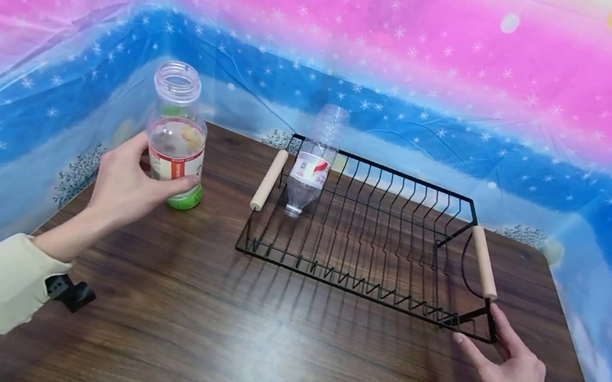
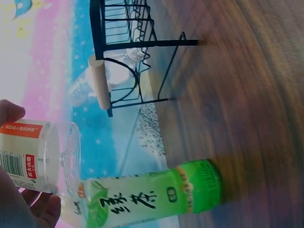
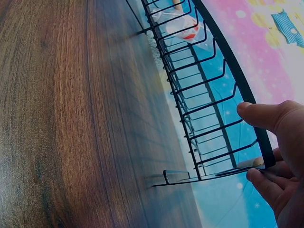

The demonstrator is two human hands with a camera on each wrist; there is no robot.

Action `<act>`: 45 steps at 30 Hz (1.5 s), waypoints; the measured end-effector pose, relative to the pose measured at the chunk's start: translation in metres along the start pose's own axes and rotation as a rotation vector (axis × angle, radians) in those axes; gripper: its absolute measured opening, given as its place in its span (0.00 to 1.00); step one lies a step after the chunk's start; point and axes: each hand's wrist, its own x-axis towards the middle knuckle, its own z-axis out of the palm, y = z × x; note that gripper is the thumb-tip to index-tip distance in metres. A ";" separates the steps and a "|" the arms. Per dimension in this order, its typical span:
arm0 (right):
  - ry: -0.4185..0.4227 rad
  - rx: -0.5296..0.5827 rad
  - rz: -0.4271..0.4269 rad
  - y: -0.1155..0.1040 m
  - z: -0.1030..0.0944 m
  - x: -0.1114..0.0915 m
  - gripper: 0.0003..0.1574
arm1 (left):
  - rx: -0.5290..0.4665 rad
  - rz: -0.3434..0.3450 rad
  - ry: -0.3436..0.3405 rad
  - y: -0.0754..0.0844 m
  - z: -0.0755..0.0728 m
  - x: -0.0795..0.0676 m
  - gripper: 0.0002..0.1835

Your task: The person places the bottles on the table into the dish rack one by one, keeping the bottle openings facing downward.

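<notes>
My left hand (image 1: 124, 180) grips a clear, uncapped wide-mouthed plastic bottle (image 1: 173, 157) with a red and cream label. That bottle is upright, its base above the tabletop. Behind it a green-labelled tea bottle (image 2: 152, 194) stands on the table, mostly hidden in the head view. At the right, my right hand (image 1: 516, 377) pinches the front right corner of a black wire dish rack (image 1: 323, 277) between thumb and fingers. Inside the rack's left end, a clear plastic bottle (image 1: 311, 169) with a red and white label leans neck down.
The rack has a wooden handle (image 1: 268, 181) at its left end and another wooden handle (image 1: 483, 263) at its right. It stands on a dark wood-grain table (image 1: 194, 331). A pink and blue patterned cloth (image 1: 425, 78) hangs around the table's back and sides.
</notes>
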 end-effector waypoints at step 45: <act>-0.027 -0.041 -0.051 -0.001 -0.003 0.002 0.51 | -0.118 0.243 -0.116 0.068 0.068 0.032 0.35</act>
